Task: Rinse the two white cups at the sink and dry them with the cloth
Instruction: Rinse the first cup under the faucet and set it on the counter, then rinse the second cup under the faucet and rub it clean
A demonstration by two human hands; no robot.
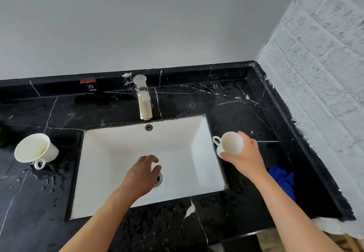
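Observation:
One white cup (231,142) is in my right hand (247,157), held at the right rim of the white sink (110,153) with its mouth facing me and its handle to the left. The other white cup (36,150) stands tilted on the black counter left of the sink, handle toward me, with a greenish tint inside. My left hand (142,175) hovers over the basin near the drain, fingers loosely curled and holding nothing. A blue cloth (283,181) lies crumpled on the counter to the right, partly behind my right forearm.
A metal faucet (144,98) stands behind the basin, with no water running from it. The black marble counter (226,104) is wet with droplets left of and in front of the sink. A white textured wall (319,74) borders the counter on the right.

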